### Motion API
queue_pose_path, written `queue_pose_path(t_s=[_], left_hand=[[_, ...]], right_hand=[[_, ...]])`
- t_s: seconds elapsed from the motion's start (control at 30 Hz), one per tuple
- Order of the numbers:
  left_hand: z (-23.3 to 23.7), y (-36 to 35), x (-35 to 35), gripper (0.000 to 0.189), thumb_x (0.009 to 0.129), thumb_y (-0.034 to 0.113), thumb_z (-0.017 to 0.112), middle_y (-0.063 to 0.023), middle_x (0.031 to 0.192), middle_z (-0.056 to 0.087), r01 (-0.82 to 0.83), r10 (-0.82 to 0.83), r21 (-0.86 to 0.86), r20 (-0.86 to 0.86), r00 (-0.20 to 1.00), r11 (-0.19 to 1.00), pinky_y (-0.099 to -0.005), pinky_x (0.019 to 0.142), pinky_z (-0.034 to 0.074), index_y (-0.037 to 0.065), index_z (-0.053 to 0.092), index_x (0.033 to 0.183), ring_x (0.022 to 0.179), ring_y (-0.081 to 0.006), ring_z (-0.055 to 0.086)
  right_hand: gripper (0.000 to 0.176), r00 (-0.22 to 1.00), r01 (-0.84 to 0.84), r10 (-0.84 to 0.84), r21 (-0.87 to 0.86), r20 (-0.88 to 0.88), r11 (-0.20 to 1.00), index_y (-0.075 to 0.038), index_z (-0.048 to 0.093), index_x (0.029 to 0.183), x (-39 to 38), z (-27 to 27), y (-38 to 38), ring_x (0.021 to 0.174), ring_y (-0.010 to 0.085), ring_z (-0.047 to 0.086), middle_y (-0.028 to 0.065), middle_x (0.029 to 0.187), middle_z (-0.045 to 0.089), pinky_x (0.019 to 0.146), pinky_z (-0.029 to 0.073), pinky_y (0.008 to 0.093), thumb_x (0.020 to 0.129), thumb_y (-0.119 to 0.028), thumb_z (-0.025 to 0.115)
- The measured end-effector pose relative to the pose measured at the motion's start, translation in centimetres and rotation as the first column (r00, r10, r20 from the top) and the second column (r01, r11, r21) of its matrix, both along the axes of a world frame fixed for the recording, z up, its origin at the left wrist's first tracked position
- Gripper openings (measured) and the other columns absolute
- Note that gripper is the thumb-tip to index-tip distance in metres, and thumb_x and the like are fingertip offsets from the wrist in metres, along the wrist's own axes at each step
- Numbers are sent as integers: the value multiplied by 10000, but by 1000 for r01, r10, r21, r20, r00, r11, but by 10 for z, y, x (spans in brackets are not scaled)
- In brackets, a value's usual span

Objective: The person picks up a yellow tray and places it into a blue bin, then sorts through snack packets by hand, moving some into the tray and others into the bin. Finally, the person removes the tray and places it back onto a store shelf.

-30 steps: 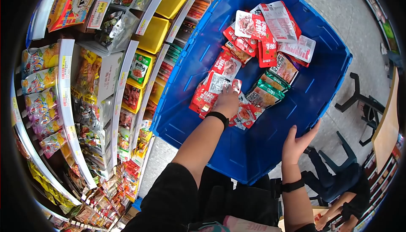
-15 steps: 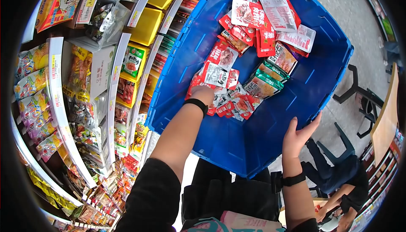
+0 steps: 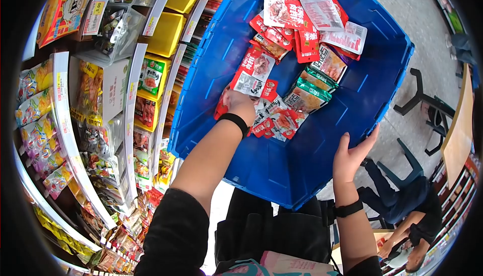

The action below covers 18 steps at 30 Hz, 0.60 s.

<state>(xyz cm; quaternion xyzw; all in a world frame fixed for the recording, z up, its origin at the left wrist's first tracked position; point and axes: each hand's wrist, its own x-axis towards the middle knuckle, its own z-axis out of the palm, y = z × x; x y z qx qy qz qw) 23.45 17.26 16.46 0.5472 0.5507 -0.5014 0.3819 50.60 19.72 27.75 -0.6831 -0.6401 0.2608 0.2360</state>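
Note:
A large blue plastic bin is tilted in front of me, with several flat snack packets inside. My left hand reaches into it, its fingertips hidden among red-and-white snack packets. Just above those fingers lies a red packet with a grey-white label; whether they grip anything is hidden. My right hand rests against the near right rim, thumb apart and fingers stretched out. Farther in are a pile of red and white packets and green-edged packets.
Store shelves with bagged snacks run along the left, with yellow trays among them. On the right are a wooden tabletop, a dark green chair and a seated person in dark clothes.
The view has shifted slightly, so the bin appears a little farther left and up. My left hand has pushed a bit deeper among the packets. My right hand stays at the rim.

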Motion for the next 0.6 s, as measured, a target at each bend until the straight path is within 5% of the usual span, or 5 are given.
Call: queue_pose_path(t_s=[0.13,0.33,0.43,0.5,0.6], left_hand=[[17,14,-16,198,805,310,694,-4,931,708,67,-70,-40,-92,993,997,-458,614,461,171,729,943,718,-178,641],[14,13,-32,315,792,249,742,3,1079,727,68,-68,-3,-74,995,998,-359,627,520,155,746,1093,910,-194,708],[-4,1,-33,270,834,183,687,-44,1120,726,9,-18,191,45,999,981,-386,662,556,126,739,1093,964,-230,712],[-2,-5,-27,287,847,128,642,-103,1115,714,-122,18,378,267,963,918,-408,816,544,118,714,1124,1027,-294,685],[-17,-18,-11,298,851,116,623,-129,1058,714,-172,11,328,439,899,929,-432,862,533,131,692,1140,1038,-318,670]], right_hand=[[799,1000,-10,10,17,-12,1000,58,159,1514,0,-1,0,1394,389,317,263,1469,314,1165,227,429,840,-19,583],[794,1000,-15,15,28,23,999,68,168,1505,-2,1,1,1382,392,329,268,1454,322,1158,239,429,837,-23,589],[789,1000,-14,14,28,18,1000,71,174,1500,-2,1,1,1383,395,327,270,1455,321,1159,239,432,837,-25,590],[786,1000,-10,10,28,14,1000,72,177,1498,-3,2,2,1384,396,325,271,1455,321,1159,238,434,838,-27,590],[783,999,-12,11,19,40,1000,75,179,1496,-3,3,1,1384,398,323,274,1456,320,1160,236,438,837,-31,589]])
